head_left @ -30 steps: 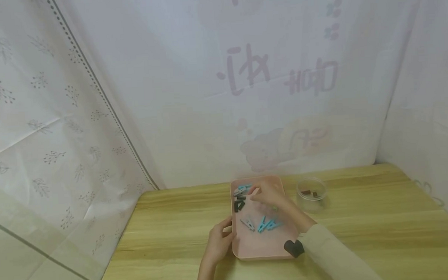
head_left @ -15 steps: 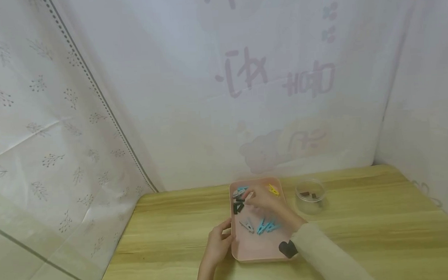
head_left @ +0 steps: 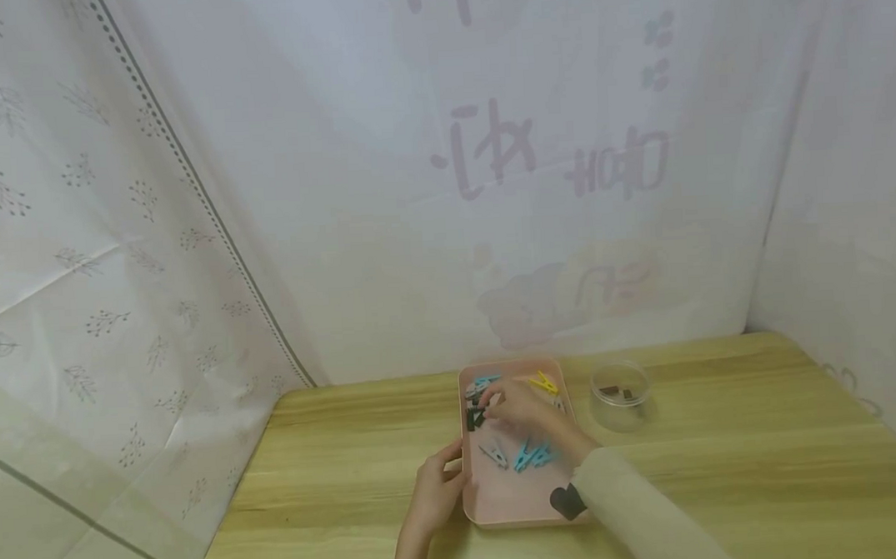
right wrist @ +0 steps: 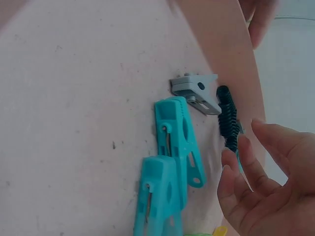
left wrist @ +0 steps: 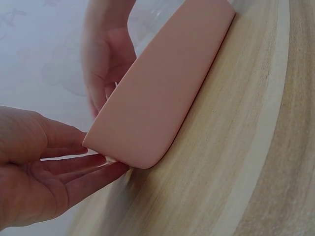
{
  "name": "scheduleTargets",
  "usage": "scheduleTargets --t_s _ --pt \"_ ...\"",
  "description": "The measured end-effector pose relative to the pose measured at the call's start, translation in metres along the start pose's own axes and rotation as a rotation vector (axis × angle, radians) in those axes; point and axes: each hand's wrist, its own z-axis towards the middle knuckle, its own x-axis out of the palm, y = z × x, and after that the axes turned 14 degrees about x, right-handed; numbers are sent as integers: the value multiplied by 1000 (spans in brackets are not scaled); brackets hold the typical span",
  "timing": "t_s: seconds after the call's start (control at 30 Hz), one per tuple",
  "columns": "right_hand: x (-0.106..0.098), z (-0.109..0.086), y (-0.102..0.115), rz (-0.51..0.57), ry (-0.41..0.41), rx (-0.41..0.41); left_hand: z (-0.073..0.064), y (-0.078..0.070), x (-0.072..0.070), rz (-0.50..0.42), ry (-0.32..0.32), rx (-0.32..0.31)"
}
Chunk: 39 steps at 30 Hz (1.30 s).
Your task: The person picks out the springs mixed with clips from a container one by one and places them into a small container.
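Observation:
A pink tray (head_left: 518, 510) lies on the table. My left hand (head_left: 436, 487) grips its left wall; in the left wrist view the thumb is at the rim and the fingers lie against the outer side. My right hand (head_left: 517, 403) reaches over the tray's back left, fingers bent and spread. Its fingertips are right at several dark ribbed pieces (right wrist: 227, 115) by the left wall. Two turquoise clothespins (right wrist: 179, 137) and a grey clothespin (right wrist: 194, 91) lie nearer the tray's middle. More blue and grey clothespins (head_left: 485, 382) sit in the back left corner, a yellow clothespin (head_left: 544, 382) at the back right.
Right of the tray stands a clear round tub (head_left: 620, 401) with a few dark brown pieces inside. The wooden table (head_left: 726, 451) ends at a white printed curtain (head_left: 386, 232) behind. A black heart patch (head_left: 568, 501) overlaps the tray's near right corner.
My right hand has shifted left and a little nearer, down to the dark pieces, uncovering the yellow clothespin. My left hand keeps its grip on the tray.

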Motion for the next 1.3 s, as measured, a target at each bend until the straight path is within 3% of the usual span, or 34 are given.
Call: scheduleTargets --t_s 0.33,0.73,0.97,1.3 --pt "5 1 -3 10 20 -11 0 3 0 -48 -9 -1" --pt "9 3 -7 19 27 -11 0 3 -1 -33 -10 -3" --pt "7 4 -8 17 30 -55 1 4 0 -26 -11 -5" --pt "11 12 -11 18 26 4 2 3 0 4 -6 2"
